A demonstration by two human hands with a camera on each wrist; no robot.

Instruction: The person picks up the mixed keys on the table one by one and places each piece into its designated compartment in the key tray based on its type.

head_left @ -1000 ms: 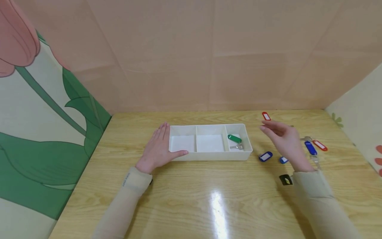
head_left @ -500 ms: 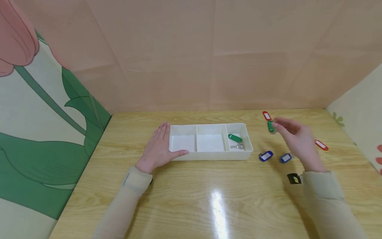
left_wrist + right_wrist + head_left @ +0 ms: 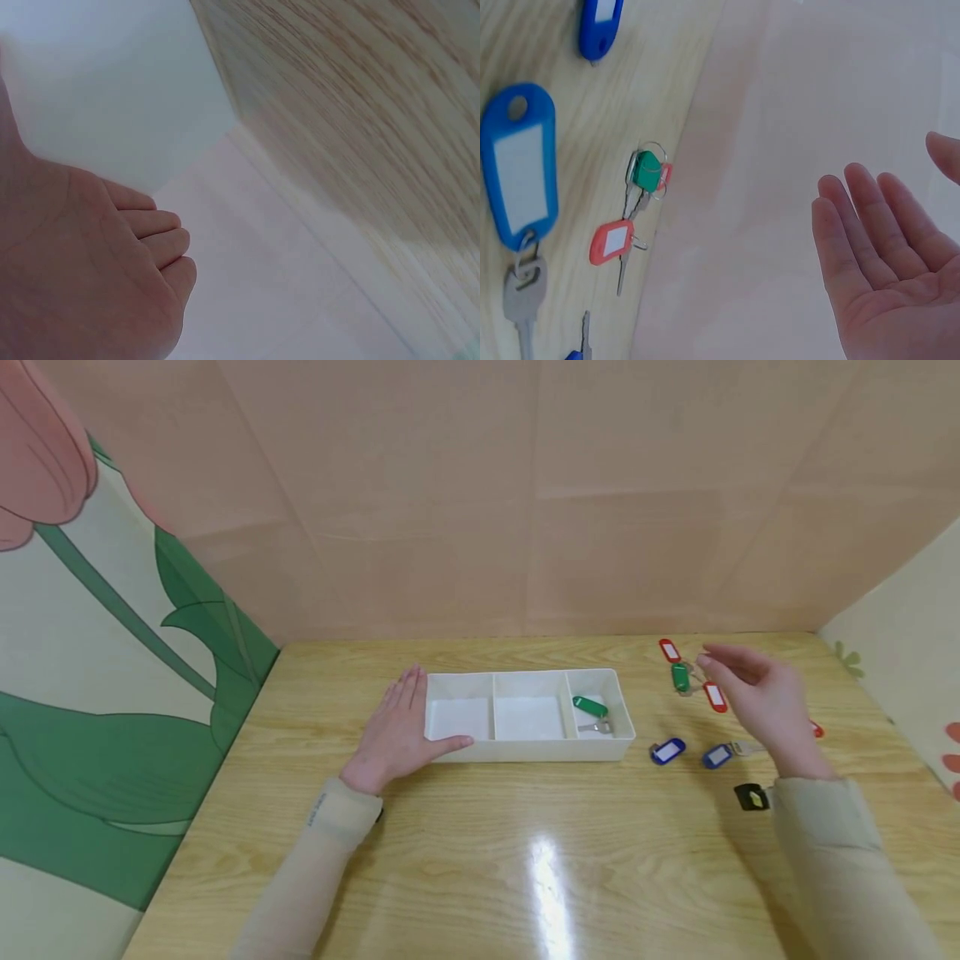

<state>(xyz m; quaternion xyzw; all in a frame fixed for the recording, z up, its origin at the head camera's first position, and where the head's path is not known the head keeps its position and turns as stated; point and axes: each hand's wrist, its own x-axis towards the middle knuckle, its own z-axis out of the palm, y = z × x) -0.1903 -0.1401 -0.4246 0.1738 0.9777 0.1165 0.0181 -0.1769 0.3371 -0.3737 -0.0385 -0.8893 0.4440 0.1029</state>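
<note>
My left hand rests on the left end of a white tray with three compartments, its thumb over the front rim; in the left wrist view the hand is beside the tray wall. A green key tag with a key lies in the right compartment. My right hand is above the table with nothing in it, and the right wrist view shows its fingers extended. Nearest to it are a red key tag and a green key tag with keys.
Another red tag lies farther back. Two blue key tags, one nearer the tray and one with a key, lie in front. A further red tag is partly hidden by my right hand. A pink sheet stands behind.
My right hand has moved right, bringing a green tag, a red tag and a blue tag's key into view. My left hand and the tray have stayed put.
</note>
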